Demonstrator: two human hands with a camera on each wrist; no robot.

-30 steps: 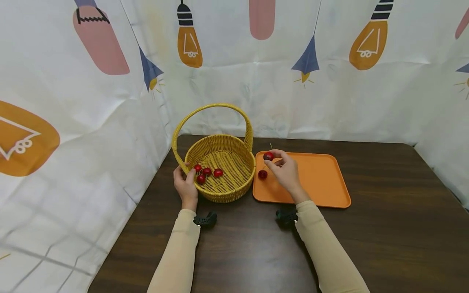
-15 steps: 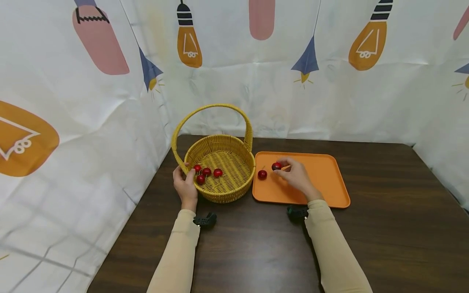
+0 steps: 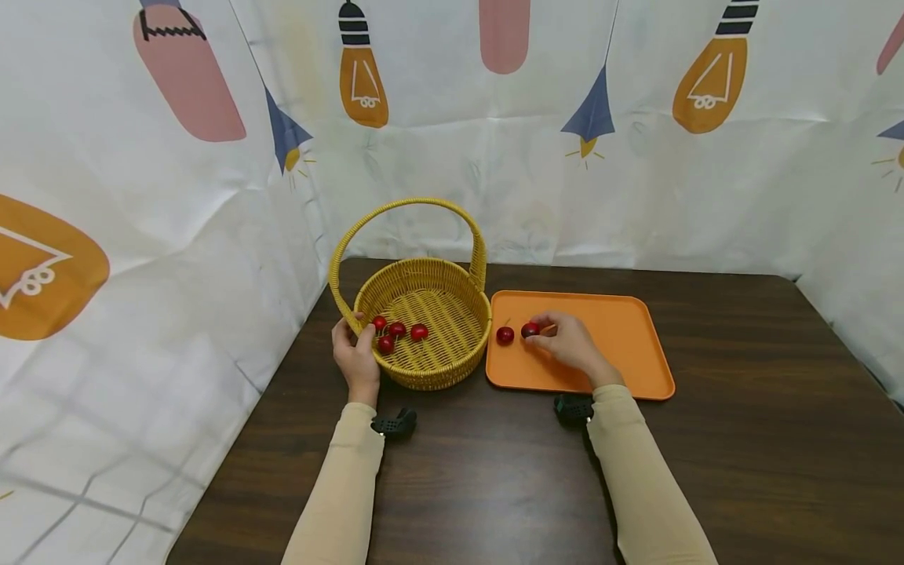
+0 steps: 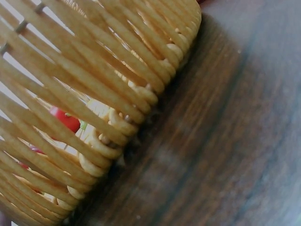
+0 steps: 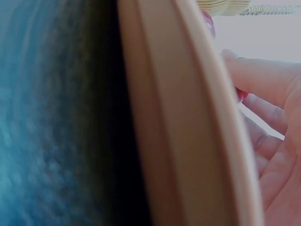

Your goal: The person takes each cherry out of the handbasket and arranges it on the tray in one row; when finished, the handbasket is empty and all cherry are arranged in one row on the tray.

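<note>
My left hand (image 3: 356,359) grips the left side of a yellow woven basket (image 3: 441,380), thumb over the rim beside the foot of its handle. Several red cherries (image 3: 398,329) lie inside on the basket's left; the left wrist view shows one red cherry (image 4: 66,119) through the weave. Over the orange tray (image 3: 607,337), my right hand (image 3: 570,345) pinches a dark red cherry (image 3: 530,329) between thumb and fingers, low at the tray's surface. Whether that cherry touches the tray I cannot tell. Another cherry (image 3: 504,336) lies on the tray just left of it.
Basket and tray stand side by side, nearly touching, on a dark wooden table (image 3: 749,408). The basket's tall handle (image 3: 417,202) arches above it. A white patterned cloth (image 3: 452,157) hangs behind and to the left.
My right hand has moved right and down with the cherry, from above the tray's left edge to low over the tray. The left hand and basket have stayed put.
</note>
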